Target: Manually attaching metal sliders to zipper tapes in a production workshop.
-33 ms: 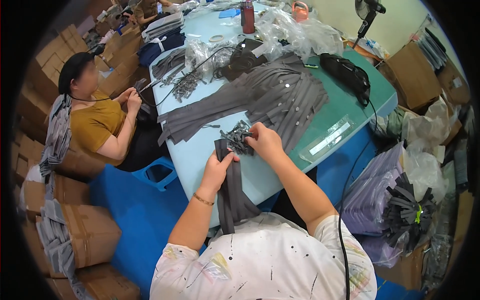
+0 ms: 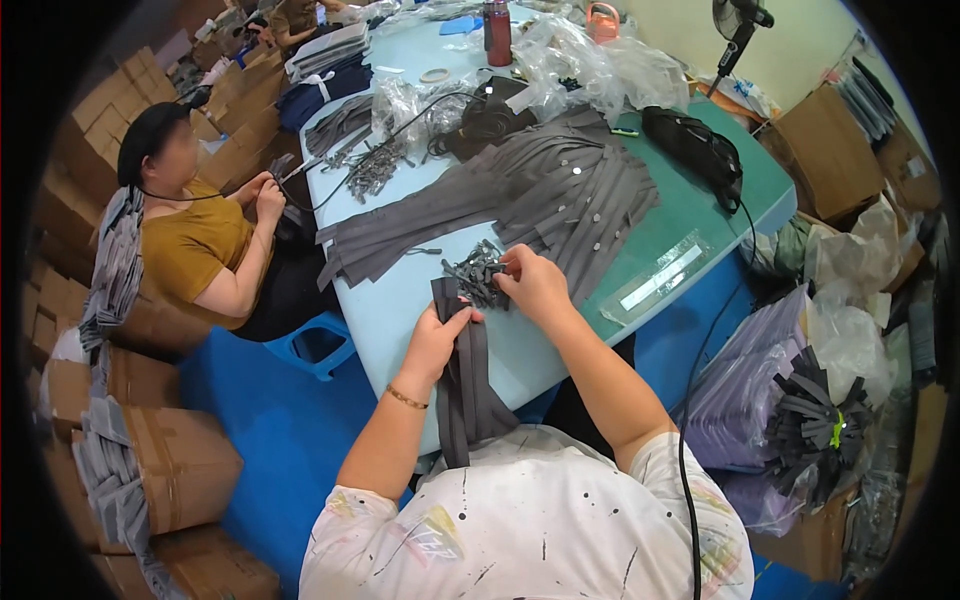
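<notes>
Left hand: fingers clamped on grey strips, lengths running toward 6 o'clock. Right hand: fingers at small grey pieces; whether clamped on one, cannot tell. Pieces: heaped on desk, 1 o'clock from left hand. Bottle: 12 o'clock.

Two heaps of small grey pieces, two co-workers, one red bottle, one fan and one desk show.

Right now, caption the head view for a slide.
Left hand holds dark strips; right hand at a pile of small pieces.
</notes>
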Available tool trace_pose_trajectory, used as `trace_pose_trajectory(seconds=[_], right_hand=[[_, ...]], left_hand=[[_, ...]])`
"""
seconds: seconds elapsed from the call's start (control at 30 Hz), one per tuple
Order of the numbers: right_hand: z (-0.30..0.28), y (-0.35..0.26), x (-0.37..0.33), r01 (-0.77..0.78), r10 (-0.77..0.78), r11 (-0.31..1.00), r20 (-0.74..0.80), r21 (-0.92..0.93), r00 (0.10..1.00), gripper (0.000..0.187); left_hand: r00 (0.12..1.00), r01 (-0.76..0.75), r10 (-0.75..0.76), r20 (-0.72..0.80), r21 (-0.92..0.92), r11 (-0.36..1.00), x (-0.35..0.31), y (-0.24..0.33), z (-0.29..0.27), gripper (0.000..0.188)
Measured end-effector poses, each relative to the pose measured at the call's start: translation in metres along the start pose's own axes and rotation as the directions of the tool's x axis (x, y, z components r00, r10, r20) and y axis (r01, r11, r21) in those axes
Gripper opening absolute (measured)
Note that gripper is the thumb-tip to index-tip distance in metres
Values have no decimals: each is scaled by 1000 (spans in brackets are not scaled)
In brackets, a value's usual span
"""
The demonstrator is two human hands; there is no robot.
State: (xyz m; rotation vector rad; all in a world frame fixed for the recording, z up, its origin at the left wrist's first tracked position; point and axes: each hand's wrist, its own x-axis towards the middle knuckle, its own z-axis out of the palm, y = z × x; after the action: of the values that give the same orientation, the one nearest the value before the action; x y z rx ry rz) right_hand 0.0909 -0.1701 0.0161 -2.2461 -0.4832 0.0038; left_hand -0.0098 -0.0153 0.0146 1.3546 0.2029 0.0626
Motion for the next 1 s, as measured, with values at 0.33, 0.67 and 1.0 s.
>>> trace_pose_trajectory(seconds=[0.33,0.67,1.0], right_hand=[[0,-1,-32,-104,-97,582,196,807,976,18],[-3,-5,-19,-217,-86,548,312,808,946,19],[7,9,-33,53,-223,731,164,681,961,28]], left_hand=[[989,136,-126,72,-146,980,-1,8,0,17],[983,176,-172,64,-59,983,12,13,-6,16],[994,98,-97,45,-31,995,-1,4,-2,27]])
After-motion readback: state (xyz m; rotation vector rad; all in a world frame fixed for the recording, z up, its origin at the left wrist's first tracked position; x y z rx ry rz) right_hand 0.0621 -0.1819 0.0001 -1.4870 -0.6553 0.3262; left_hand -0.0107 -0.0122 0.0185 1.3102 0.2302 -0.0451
